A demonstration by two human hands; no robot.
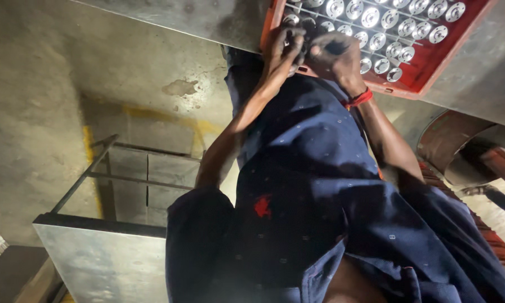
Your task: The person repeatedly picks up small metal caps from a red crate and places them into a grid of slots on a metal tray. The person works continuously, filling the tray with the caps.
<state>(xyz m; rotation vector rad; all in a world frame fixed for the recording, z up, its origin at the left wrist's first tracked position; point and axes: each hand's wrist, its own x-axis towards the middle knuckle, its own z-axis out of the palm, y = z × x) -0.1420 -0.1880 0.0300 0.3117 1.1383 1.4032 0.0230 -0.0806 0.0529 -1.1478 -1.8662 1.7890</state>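
A red plastic tray [432, 70] at the top holds several rows of shiny round metal flanged parts [390, 19]. Both my arms reach up to its near left corner, past my dark blue dotted shirt. My left hand [281, 49] curls over the tray's edge, with its fingers closed round one of the metal parts [291, 20]. My right hand [335, 56], with a red thread on the wrist, rests knuckles-up on the parts right beside it. What its fingers hold is hidden.
The tray lies on a grey metal tabletop [207, 19]. Below is a concrete floor [33, 112] with yellow painted lines, a metal bar frame [123, 179] and a steel box [106, 261]. A rusty curved drum [451, 137] stands at the right.
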